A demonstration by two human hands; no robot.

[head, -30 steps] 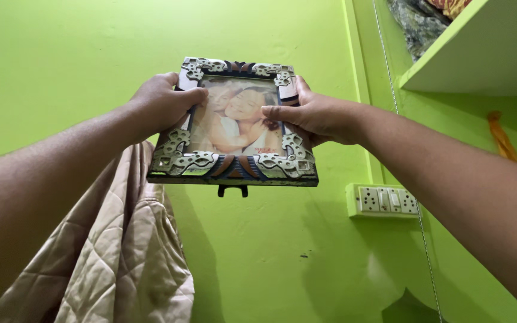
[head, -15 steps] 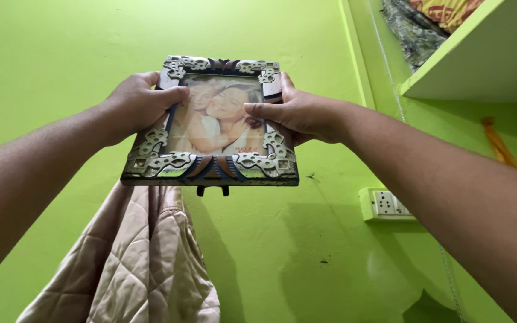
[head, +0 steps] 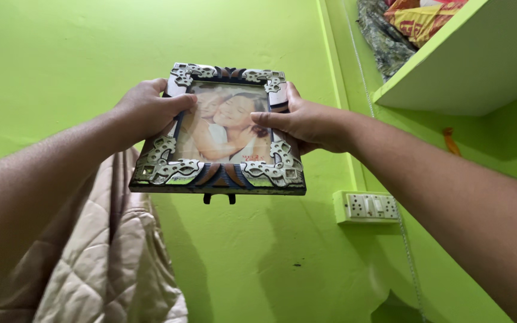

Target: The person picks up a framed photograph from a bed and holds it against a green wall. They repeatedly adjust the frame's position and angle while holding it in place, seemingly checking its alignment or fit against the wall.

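A photo frame (head: 218, 139) is held up against the green wall (head: 61, 54), gripped at its side edges: the left hand (head: 148, 110) is closed on the left edge, the right hand (head: 306, 122) on the right. The frame is tilted, its lower edge nearer the camera, its long axis running upward between the hands. Below and left of the frame a quilted jacket (head: 97, 263) is hung; below and right a switch plate (head: 367, 207) is fixed; above right, folded cloth (head: 402, 24) is kept on a shelf (head: 468, 72).

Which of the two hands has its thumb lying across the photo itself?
The right hand: its thumb reaches over the glass of the picture frame. The left hand grips the opposite side, its thumb on the ornate border there.
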